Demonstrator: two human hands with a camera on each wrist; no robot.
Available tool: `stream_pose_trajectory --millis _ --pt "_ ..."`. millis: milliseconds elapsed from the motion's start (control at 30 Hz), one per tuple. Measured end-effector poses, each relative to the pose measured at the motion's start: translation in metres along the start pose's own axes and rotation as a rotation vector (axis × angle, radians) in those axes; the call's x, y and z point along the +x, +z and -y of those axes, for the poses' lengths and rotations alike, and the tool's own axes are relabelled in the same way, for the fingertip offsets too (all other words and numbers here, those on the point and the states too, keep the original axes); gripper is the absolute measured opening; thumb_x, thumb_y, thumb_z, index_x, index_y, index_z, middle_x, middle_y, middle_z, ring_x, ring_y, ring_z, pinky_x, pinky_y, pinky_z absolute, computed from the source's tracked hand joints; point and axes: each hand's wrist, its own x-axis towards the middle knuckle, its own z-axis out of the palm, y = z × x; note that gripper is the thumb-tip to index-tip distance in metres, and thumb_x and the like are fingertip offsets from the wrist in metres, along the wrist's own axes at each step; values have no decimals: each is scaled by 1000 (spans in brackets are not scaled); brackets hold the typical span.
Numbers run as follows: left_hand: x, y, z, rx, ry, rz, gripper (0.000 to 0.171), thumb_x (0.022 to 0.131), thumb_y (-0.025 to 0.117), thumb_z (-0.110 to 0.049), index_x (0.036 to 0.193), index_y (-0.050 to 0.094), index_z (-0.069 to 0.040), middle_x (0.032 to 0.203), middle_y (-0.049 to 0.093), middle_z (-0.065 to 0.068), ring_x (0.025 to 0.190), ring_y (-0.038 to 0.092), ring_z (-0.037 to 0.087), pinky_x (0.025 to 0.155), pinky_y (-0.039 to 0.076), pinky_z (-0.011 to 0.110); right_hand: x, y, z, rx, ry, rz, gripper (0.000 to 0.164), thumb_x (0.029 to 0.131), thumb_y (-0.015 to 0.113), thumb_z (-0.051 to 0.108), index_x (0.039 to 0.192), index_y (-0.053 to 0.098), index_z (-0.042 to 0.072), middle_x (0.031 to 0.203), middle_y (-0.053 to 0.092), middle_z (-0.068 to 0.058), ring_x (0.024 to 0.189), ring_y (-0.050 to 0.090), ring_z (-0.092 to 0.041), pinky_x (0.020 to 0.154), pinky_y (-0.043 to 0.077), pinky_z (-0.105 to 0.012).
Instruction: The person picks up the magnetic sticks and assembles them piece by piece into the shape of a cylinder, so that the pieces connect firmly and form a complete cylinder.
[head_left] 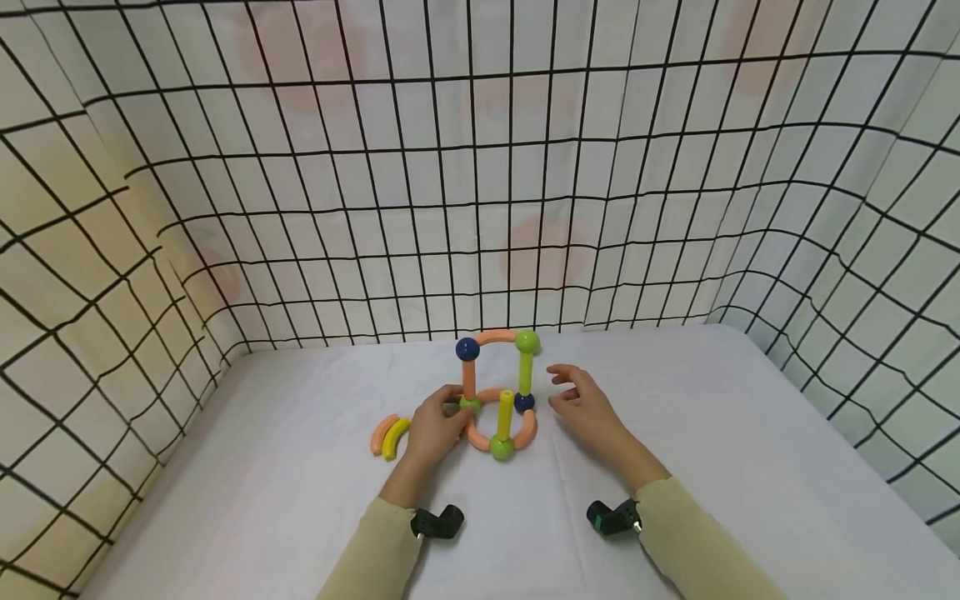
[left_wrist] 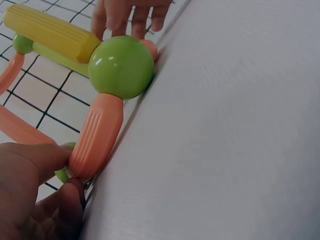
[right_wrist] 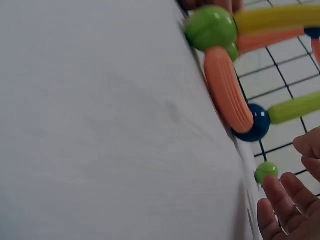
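Observation:
A toy frame of balls and rods stands on the table. Curved orange rods join balls into a ring at its base. My left hand pinches the green ball at the ring's left, where an orange rod meets it. Upright from the ring rise an orange rod topped by a blue ball, a green rod with a green ball on top, and a yellow rod with a bare upper end. My right hand hovers right of the frame, fingers loosely bent, holding nothing.
A loose orange curved rod and a yellow curved rod lie left of my left hand. Behind the frame, another green ball sits on the table. A white cloth wall with a black grid encloses the back and sides.

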Motion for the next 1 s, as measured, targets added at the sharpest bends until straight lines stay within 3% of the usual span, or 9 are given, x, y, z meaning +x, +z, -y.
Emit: stream_pose_trajectory --millis 433,567,667,833,1000 --pt "-1 5 1 2 -4 12 34 94 69 -30 126 65 -20 119 67 6 64 59 11 57 52 26 62 -2 -5 31 189 40 64 98 60 23 154 30 15 149 42 -18 134 47 -38 109 45 -52" --pt "-2 7 2 10 -5 10 34 94 69 -30 126 65 -21 118 67 5 61 59 10 56 52 26 73 -1 -6 40 260 70 70 100 58 28 158 21 18 154 37 -18 140 42 -38 114 38 -54" --pt "-2 7 2 13 -3 5 33 94 68 -30 125 65 -21 117 67 5 58 58 11 55 51 26 81 0 -8 7 300 78 71 100 57 33 159 19 23 157 36 -15 142 40 -37 119 26 -60" --pt "0 5 0 25 -3 -3 33 94 68 -30 126 65 -21 117 67 4 61 58 11 56 50 25 94 1 -9 -32 299 72 70 99 55 38 159 20 32 159 35 -11 145 34 -38 118 4 -70" --pt "2 3 2 30 -5 -14 34 93 69 -30 125 65 -21 116 68 3 61 58 12 57 49 25 102 3 -7 -46 257 79 69 98 55 37 158 21 38 160 35 -11 147 30 -41 117 0 -71"
